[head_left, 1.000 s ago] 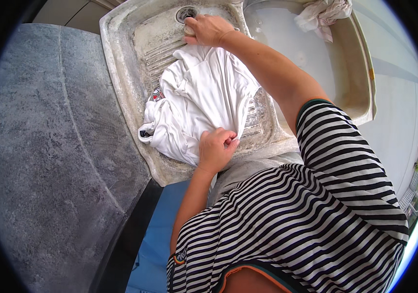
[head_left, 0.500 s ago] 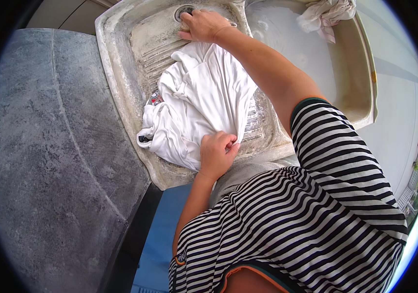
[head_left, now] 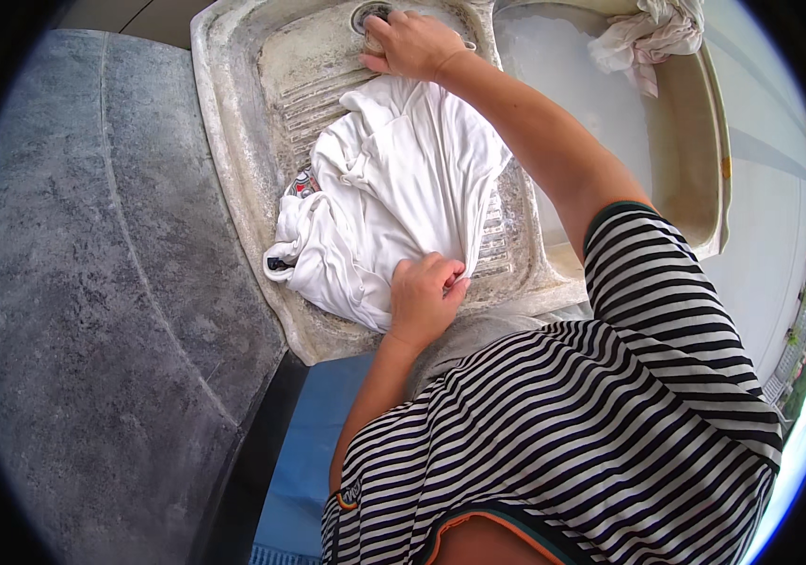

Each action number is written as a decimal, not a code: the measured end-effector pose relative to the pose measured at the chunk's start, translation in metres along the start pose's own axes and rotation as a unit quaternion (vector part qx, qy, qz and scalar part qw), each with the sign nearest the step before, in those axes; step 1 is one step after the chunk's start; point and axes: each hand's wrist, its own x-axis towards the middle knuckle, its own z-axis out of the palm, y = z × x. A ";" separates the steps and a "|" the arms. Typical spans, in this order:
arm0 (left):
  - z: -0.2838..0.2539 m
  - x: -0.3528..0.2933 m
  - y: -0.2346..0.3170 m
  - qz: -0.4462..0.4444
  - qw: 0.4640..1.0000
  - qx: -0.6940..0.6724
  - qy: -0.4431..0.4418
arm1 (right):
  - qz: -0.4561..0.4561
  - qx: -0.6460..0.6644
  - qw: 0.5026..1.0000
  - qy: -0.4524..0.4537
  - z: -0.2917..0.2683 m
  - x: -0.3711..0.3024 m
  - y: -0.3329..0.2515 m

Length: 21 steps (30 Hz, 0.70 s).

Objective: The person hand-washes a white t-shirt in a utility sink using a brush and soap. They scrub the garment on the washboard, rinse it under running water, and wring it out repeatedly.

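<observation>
A crumpled white garment (head_left: 422, 179) lies across the ridged washboard (head_left: 314, 104) of a worn stone sink. At its near edge my left hand (head_left: 425, 294) is closed, with the fabric pinched between thumb and fingers. A small red-and-grey patch (head_left: 304, 184) shows on the garment's left side, and a dark bit (head_left: 277, 264) pokes out of its lower left folds. My right hand (head_left: 414, 45) reaches past the far end of the garment, beside the round drain (head_left: 370, 15). Its fingers curl over a pale object, mostly hidden under the palm.
Right of the washboard, a deeper basin (head_left: 572, 104) holds cloudy water. A wet whitish-pink cloth (head_left: 648, 38) hangs over its far right corner. To the left spreads a dark grey stone-like surface (head_left: 120, 301). A blue surface (head_left: 314, 433) shows below the sink.
The view has shifted slightly, so the sink sits a little farther right and higher. Both hands keep nearly the same places, the left still pinching the garment.
</observation>
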 end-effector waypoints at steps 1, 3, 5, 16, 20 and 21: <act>-0.001 0.003 0.001 -0.004 1.000 -0.001 0.004 | 0.045 0.010 0.998 -0.043 -0.006 0.024 -0.001; -0.001 0.003 -0.002 -0.018 1.000 -0.019 -0.004 | 0.044 0.023 0.996 -0.070 -0.015 0.017 -0.010; 0.000 -0.001 -0.003 -0.025 1.000 -0.017 0.003 | -0.008 0.052 0.993 -0.105 -0.024 -0.010 -0.026; 0.012 0.006 -0.002 -0.003 0.999 0.021 0.027 | 0.002 0.016 1.000 -0.027 -0.015 -0.035 -0.025; -0.014 0.018 0.001 -0.101 0.990 -0.037 -0.088 | 0.140 0.118 0.967 -0.178 -0.031 0.007 -0.023; -0.027 0.026 0.002 -0.109 0.992 -0.056 -0.034 | 0.136 0.113 0.973 -0.149 -0.032 -0.003 -0.023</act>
